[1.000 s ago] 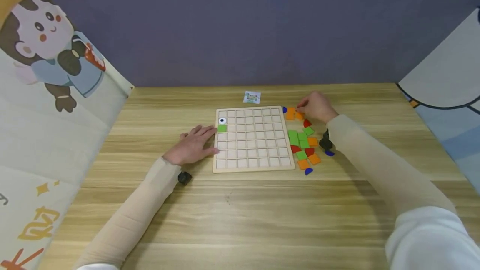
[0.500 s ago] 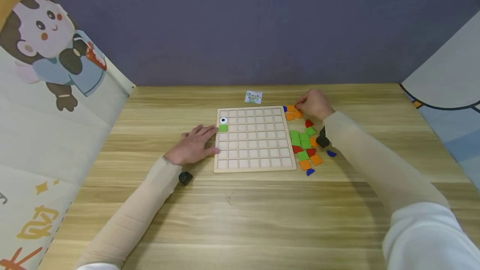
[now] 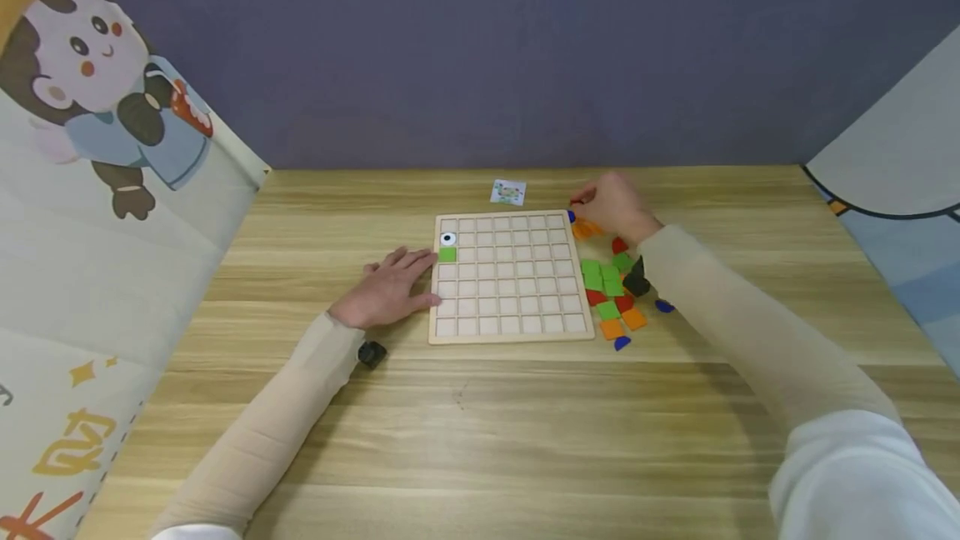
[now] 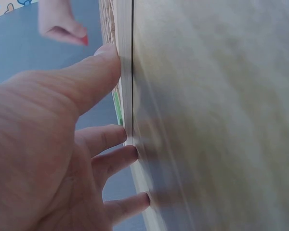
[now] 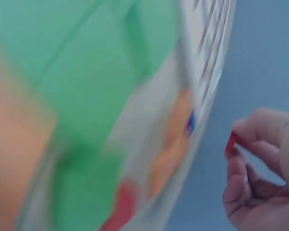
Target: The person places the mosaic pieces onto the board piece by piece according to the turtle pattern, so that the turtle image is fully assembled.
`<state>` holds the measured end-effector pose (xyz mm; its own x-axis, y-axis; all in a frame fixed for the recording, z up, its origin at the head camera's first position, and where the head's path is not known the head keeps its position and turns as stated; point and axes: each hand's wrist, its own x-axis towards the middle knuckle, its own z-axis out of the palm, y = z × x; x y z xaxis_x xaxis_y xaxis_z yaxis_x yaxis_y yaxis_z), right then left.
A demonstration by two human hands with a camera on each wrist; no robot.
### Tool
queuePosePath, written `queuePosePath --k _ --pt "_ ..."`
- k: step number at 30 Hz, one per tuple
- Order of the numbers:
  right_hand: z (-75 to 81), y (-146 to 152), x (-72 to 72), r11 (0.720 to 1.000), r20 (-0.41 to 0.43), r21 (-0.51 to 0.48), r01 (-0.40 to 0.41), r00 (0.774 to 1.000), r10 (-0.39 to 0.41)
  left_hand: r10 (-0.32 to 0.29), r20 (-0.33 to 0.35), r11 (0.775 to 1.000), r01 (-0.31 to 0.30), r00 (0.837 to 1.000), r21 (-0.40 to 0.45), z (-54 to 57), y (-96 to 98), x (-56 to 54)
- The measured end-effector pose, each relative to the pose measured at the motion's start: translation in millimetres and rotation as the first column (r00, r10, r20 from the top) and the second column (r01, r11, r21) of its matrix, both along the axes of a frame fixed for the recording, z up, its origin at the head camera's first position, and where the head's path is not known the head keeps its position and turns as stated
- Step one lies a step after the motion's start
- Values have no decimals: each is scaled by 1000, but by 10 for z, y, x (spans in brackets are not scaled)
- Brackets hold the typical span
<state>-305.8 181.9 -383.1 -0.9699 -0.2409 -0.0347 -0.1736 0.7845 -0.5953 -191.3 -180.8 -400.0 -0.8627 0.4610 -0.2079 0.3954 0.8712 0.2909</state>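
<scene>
My right hand (image 3: 613, 205) pinches a small red piece (image 5: 231, 140) between thumb and fingertips, raised above the table near the board's far right corner. Its full shape is hidden by the fingers. My left hand (image 3: 386, 288) lies with fingers spread against the left side of the wooden grid board (image 3: 510, 341); the left wrist view shows its fingertips at the board's edge (image 4: 126, 72). In the board's left column sit a white tile with a black-and-blue dot (image 3: 447, 238) and, directly below it, a green square tile (image 3: 447, 254).
Beside the board's right edge lie green squares (image 3: 591, 272), orange tiles (image 3: 634, 319), red pieces (image 3: 619, 246) and blue half-round pieces (image 3: 622, 343). A small printed card (image 3: 508, 192) lies beyond the board. A dark wall (image 3: 480, 57) stands behind the table.
My right hand has lifted from the orange tiles and moved left toward the board, carrying the red piece. The left hand stays at the board's edge.
</scene>
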Motion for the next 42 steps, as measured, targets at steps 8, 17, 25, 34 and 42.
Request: queuePosePath --k 8,17,25,34,42 --pt "47 -837 234 945 -33 -47 -323 946 322 -6 -4 1000 6 1000 -6 6 -2 -8" --pt "-60 -1397 184 925 1 5 -379 925 379 -3 10 1000 3 1000 -15 7 35 -17" --pt "-107 -1505 189 925 -24 28 -379 925 380 -6 17 1000 6 1000 -21 24 35 1" --pt "-97 -1463 292 882 -59 96 -462 881 468 -12 2 1000 12 1000 -20 23 -7 45" --pt "46 -922 334 931 23 -21 -365 931 365 -13 -1 1000 13 1000 -25 0 -67 73"
